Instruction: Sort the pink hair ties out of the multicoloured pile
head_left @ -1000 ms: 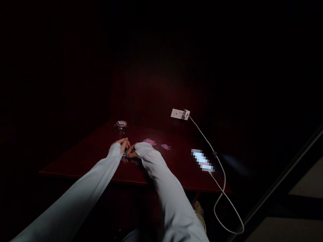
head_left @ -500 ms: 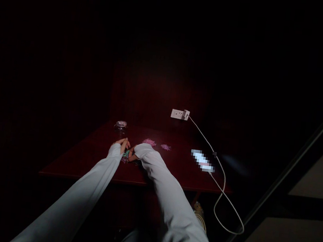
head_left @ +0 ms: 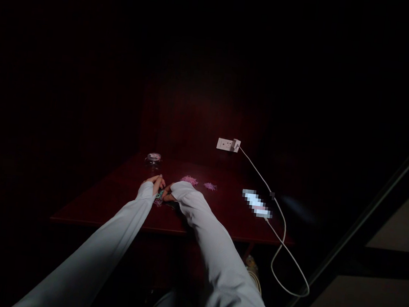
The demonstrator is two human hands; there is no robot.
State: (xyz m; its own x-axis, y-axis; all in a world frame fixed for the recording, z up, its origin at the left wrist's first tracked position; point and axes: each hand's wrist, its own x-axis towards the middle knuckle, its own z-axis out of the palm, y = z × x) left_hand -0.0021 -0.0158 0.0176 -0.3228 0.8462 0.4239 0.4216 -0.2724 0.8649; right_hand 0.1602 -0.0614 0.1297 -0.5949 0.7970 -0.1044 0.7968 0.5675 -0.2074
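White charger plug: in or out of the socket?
In: the white charger plug sits on the white rectangular wall socket, white cable trailing.

On the one table [head_left: 109,209]: one jar [head_left: 153,160], one pink pile [head_left: 189,179], one purple pile [head_left: 210,186], one phone [head_left: 257,204]; above it, one outlet [head_left: 223,144].

I can't tell for certain whether this is a home, an office or some other room, but I am indoors at a dark red table [head_left: 117,207] that meets a wall [head_left: 194,118] of much the same deep red. A white power socket [head_left: 223,144] is set in that wall, with a charger [head_left: 235,145] plugged in and its pale cable [head_left: 285,226] looping down past the table's right side, as in an ordinary furnished room. Most of my surroundings are too dark to make out, beyond a slanting dark frame [head_left: 358,228] on my right.
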